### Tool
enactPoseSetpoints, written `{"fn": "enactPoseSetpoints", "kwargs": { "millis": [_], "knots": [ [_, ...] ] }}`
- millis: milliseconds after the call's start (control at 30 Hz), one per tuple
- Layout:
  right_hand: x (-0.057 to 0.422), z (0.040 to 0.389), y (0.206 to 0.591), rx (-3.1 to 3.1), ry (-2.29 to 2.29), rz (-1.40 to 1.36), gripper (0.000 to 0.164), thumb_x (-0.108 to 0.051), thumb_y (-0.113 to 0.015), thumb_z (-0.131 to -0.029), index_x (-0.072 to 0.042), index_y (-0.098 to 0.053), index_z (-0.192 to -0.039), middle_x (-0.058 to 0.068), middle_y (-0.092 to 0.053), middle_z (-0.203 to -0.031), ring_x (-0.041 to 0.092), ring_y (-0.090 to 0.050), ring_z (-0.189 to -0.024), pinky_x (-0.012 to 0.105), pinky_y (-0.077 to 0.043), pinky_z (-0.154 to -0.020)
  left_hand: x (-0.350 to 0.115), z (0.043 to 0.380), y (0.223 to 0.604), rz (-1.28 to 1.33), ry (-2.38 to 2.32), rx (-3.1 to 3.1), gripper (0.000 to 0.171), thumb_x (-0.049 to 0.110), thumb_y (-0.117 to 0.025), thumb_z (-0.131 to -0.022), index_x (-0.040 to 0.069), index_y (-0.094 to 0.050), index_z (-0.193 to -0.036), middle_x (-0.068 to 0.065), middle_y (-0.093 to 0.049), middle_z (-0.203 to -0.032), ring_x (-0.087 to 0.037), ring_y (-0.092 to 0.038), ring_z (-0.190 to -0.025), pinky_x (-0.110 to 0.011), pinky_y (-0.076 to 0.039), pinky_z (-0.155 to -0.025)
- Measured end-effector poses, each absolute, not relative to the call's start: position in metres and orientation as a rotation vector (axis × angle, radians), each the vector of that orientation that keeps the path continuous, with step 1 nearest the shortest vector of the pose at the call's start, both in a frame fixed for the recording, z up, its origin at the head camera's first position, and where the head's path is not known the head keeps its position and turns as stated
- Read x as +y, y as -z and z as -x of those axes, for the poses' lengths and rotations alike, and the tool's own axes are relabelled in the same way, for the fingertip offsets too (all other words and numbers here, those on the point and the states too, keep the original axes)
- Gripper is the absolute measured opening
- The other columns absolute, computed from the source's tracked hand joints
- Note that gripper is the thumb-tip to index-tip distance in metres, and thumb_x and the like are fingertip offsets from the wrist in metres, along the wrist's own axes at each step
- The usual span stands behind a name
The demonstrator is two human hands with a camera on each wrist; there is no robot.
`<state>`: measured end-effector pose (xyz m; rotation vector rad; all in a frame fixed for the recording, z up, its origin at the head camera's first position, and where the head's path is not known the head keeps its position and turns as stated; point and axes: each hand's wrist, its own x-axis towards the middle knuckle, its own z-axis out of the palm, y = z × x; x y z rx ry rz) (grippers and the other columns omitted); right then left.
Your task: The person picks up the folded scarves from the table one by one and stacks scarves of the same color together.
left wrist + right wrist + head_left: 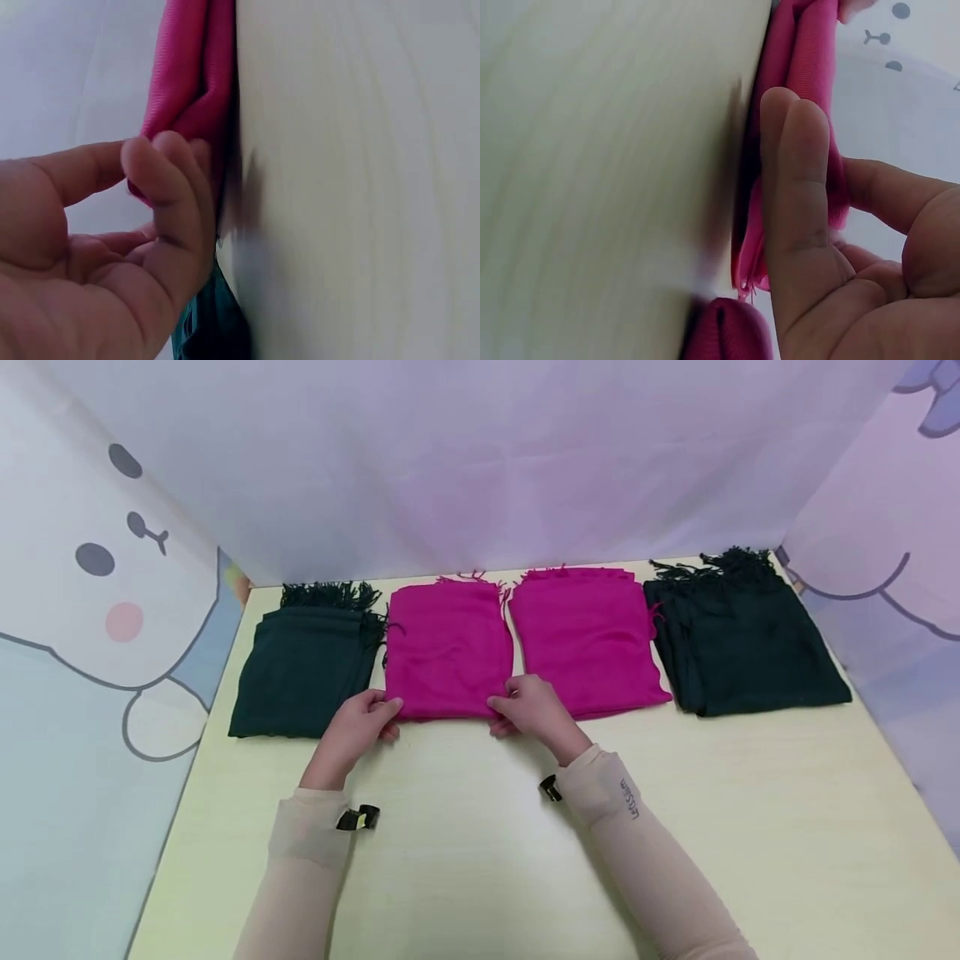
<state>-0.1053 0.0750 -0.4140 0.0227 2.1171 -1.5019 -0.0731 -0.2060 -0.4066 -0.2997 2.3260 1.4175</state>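
Observation:
Two folded magenta fringed scarves lie side by side at the middle of the table. My left hand [358, 725] pinches the near left corner of the left magenta scarf [450, 639], thumb on top and fingers at the front fold. At that scarf's near right corner my right hand [534, 710] pinches the same edge, its thumb also above. Both wrist views show the thick folded edge of the magenta scarf [184, 67] between thumb and fingers, low over the tabletop. Just right of it is the second magenta scarf [588, 639], close beside my right hand.
A folded dark green scarf [307, 668] lies left of the magenta pair, another dark green scarf [757, 643] on the right, fringes toward the back. The pale wooden table [465, 860] ends at a white cloth backdrop [450, 460]. Printed cartoon panels flank both sides.

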Motion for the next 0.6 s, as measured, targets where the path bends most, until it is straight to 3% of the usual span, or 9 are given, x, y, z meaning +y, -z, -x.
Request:
{"fn": "enactPoseSetpoints", "kwargs": {
  "millis": [167,600],
  "knots": [
    [0.079,0.098,0.413,1.989,1.552,-0.006,0.039,-0.009,-0.066,-0.095,-0.009,-0.034,-0.072,0.021,-0.071,-0.074,0.032,-0.074,-0.069,0.039,-0.061,-0.066,-0.211,0.064,0.402,0.284,-1.459,2.303,0.036,0.026,-0.055,-0.103,-0.003,-0.056,-0.125,-0.02,-0.069,-0.102,-0.022,-0.068,-0.083,-0.025,-0.055,-0.079],
    [0.089,0.083,0.412,1.936,1.556,0.056,0.04,-0.006,-0.066,-0.095,-0.008,-0.035,-0.07,0.022,-0.072,-0.077,0.036,-0.073,-0.071,0.043,-0.061,-0.067,-0.214,0.043,0.4,0.237,-1.465,2.265,0.034,0.023,-0.058,-0.102,-0.005,-0.058,-0.121,-0.022,-0.068,-0.099,-0.02,-0.066,-0.079,-0.025,-0.055,-0.076]
  ]
}}
